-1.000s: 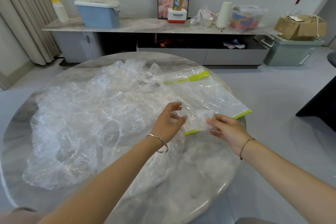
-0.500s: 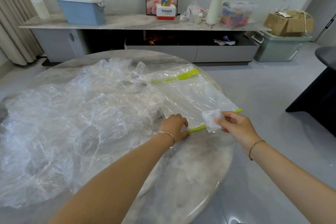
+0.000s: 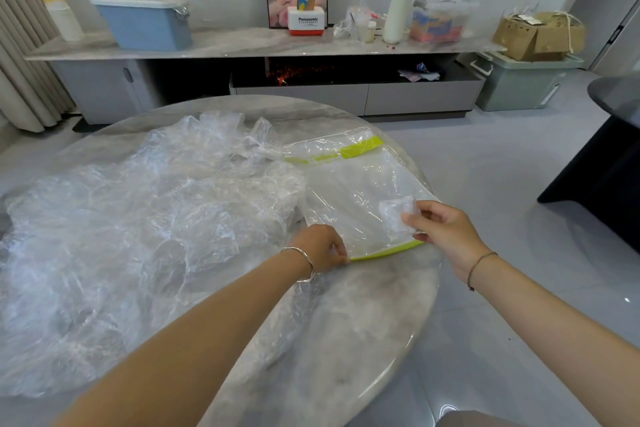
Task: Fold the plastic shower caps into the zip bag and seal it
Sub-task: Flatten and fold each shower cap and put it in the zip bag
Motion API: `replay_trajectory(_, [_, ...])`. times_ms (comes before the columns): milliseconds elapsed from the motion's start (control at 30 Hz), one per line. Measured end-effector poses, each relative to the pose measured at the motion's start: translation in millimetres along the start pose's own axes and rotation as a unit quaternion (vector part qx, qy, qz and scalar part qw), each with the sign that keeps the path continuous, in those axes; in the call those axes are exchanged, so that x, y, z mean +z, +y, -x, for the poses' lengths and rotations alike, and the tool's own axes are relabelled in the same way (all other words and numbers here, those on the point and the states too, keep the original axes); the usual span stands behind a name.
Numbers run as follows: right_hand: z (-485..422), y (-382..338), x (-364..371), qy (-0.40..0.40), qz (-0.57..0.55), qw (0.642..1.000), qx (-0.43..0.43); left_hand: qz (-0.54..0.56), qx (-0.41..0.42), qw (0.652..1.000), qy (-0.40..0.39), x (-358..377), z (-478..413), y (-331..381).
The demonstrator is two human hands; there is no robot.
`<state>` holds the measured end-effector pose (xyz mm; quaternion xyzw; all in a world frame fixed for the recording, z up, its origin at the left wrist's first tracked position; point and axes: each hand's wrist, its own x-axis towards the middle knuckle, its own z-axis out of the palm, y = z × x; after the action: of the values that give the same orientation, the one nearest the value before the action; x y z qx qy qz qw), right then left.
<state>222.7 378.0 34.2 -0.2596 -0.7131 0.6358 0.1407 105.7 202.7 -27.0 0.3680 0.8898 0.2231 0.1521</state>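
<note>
Left hand (image 3: 323, 248) pinches the green near edge of the clear zip bag (image 3: 353, 191). Right hand (image 3: 446, 230) grasps a crinkled, folded shower cap (image 3: 396, 215) above it, near the rim of the marble counter (image 3: 346, 340).

**Tally at the table**

One round marble table (image 3: 346, 340) carries one clear zip bag (image 3: 353, 198) with two lime-green strips, one at each end. There is one folded shower cap (image 3: 396, 215) and one loose heap of shower caps (image 3: 138, 225), whose number cannot be told. Two bracelets show: one silver bangle (image 3: 301, 253) and one thin cord (image 3: 479, 265). Beyond are one blue lidded bin (image 3: 145, 24), one Panasonic box (image 3: 307, 21), one white roll (image 3: 396, 15) and one cardboard box (image 3: 538, 33).
</note>
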Motion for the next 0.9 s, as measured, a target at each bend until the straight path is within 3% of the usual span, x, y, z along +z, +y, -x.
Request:
replay_trajectory(367, [11, 5, 2, -0.035, 0.055, 0.998, 0.004, -0.064, 0.017, 0.998, -0.012, -4, 29, -10])
replay_trajectory(533, [14, 7, -2, -0.042, 0.074, 0.996, 0.006, -0.001, -0.022, 0.999, 0.026, -2, 36, -16])
replay_trajectory(700, [15, 13, -10, -0.028, 0.079, 0.996, -0.008, 0.106, -0.058, 0.993, 0.005, -5, 38, -15])
replay_trajectory(800, [15, 18, -10, -0.006, 0.082, 0.994, -0.066, 0.183, -0.071, 0.980, 0.015, -9, 38, -11])
replay_trajectory(900, [18, 17, -8, 0.023, 0.137, 0.973, -0.185, 0.222, -0.083, 0.968, 0.079, -12, 39, -3])
